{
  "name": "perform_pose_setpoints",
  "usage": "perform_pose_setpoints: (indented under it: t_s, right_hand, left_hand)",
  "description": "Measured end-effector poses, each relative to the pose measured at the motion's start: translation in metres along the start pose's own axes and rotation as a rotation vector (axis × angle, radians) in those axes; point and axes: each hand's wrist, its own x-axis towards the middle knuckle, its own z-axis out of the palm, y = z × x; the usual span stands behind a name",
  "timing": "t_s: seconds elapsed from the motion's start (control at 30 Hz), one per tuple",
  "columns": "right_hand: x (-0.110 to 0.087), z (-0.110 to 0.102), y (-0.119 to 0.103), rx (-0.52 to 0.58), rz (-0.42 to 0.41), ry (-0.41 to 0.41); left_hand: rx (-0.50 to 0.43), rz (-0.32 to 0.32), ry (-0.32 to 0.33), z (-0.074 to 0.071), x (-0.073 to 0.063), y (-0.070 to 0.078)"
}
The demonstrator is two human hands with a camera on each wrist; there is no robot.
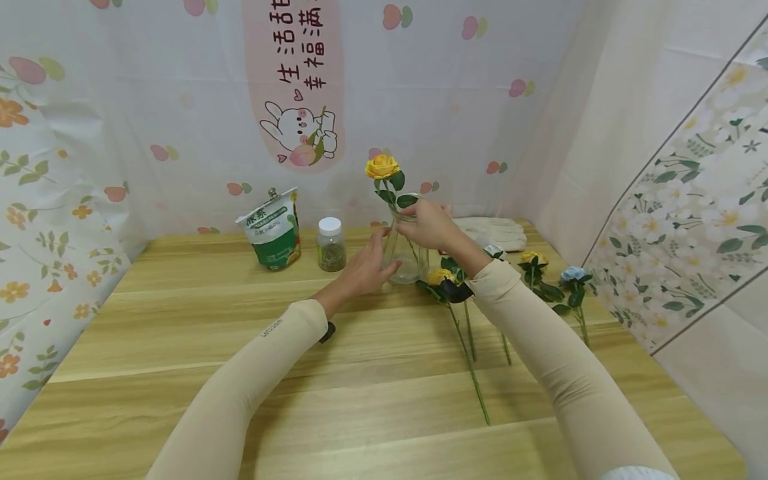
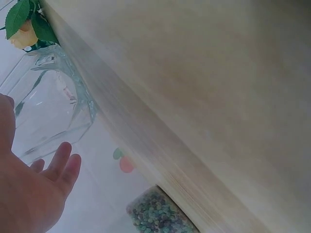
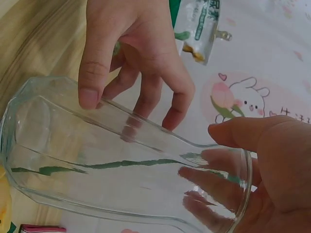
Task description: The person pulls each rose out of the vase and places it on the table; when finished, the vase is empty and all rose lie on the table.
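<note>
A clear glass vase (image 1: 405, 260) stands on the table, holding a yellow rose (image 1: 382, 167) whose green stem (image 3: 131, 163) runs down inside the glass. My right hand (image 1: 427, 223) grips the vase's neck, thumb on one side and fingers round the other. Beside the vase's body is my left hand (image 1: 363, 267), its fingers loosely spread and slightly bent. The left thumb (image 3: 91, 82) overlaps the glass in the right wrist view, while the left fingertips (image 2: 62, 154) stick out past it in the left wrist view. Another yellow rose (image 1: 441, 277) lies by the vase's base.
Left of the vase stand a white-capped jar (image 1: 331, 247) of small green grains and a clipped green-and-white pouch (image 1: 275, 230). Pale gloves (image 1: 493, 233) lie behind my right wrist. Further right lie a yellow flower (image 1: 533, 260) and a blue flower (image 1: 574, 275). A printed curtain (image 1: 468, 120) hangs behind.
</note>
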Motion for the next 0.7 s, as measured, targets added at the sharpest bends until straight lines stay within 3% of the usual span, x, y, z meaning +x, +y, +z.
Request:
perform_pose_setpoints:
  t_s: [0.17,0.37,0.7]
  right_hand:
    - [0.001,0.001,0.002,0.014,0.003,-0.008]
    - [0.001,0.005,0.003,0.069,-0.023,0.052]
    - [-0.005,0.013,0.007,0.321,-0.086,0.210]
  left_hand:
    - [-0.002,0.000,-0.005,-0.001,0.001,0.000]
    - [-0.004,-0.006,-0.002,-0.001,0.001,0.000]
    - [-0.004,-0.013,-0.004,0.000,0.001,-0.002]
